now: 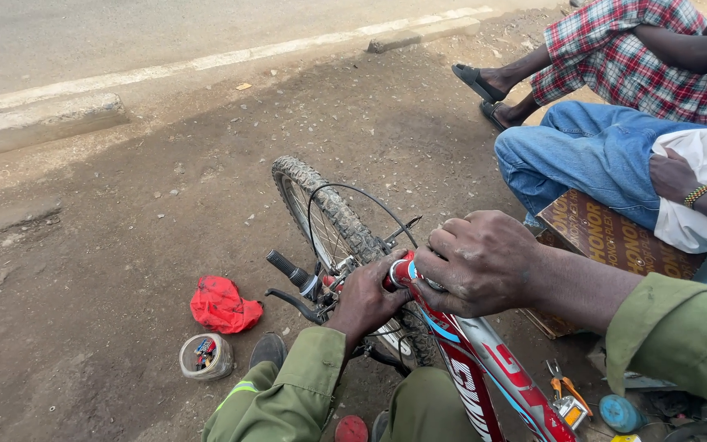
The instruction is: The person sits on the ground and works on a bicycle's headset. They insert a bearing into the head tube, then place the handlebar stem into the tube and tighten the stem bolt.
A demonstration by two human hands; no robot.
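Both hands are closed on the head of the red bicycle frame (484, 372), just behind the front wheel (333, 221): the left hand (366, 296) grips it from the handlebar (292, 274) side, the right hand (476, 262) wraps over the top, the two touching. Left of the wheel on the dirt lie a red cloth (222, 304) and a small round tin (204, 357).

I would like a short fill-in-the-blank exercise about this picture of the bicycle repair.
1. Both hands, left hand and right hand, grip the top of the red ____ frame.
2. The crumpled cloth on the ground is ____.
3. The small round jar lies near the ____.
4. The front wheel rests on bare ____.

Missing words: bicycle; red; cloth; dirt
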